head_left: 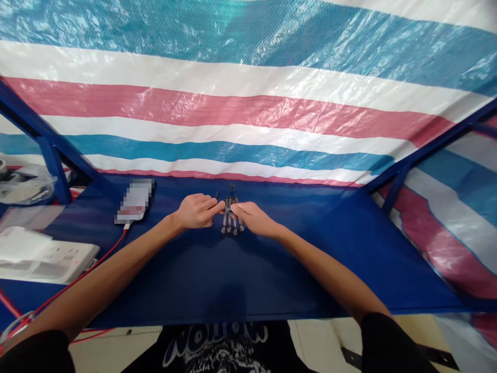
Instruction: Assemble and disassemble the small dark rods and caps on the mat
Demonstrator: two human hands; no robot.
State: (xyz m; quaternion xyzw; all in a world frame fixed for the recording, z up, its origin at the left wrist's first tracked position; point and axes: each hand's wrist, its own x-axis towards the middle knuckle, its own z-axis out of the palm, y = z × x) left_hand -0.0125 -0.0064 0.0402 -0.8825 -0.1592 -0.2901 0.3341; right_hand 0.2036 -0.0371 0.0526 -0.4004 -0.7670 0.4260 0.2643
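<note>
Close together over the middle of the blue table, both my hands are at a small bundle of slim, pen-like rods [230, 228] with dark ends and paler shafts. My left hand [197, 211] is closed, its thumb and forefinger reaching the bundle's left side. Above and below its fingers show the ends of a separate slim dark rod [216, 195]. From the right, my right hand [253, 217] pinches the bundle near a small grey piece [229, 210]. Fingers hide part of the rods, and their exact kind is too small to make out. One dark tip [232, 185] sticks up beyond the bundle.
A phone [135, 201] on a red cable [104, 257] lies to the left on the blue table [272, 280]. Farther left is a white power strip [66, 256]. A striped sheet [248, 111] hangs behind, between blue frame bars [435, 140].
</note>
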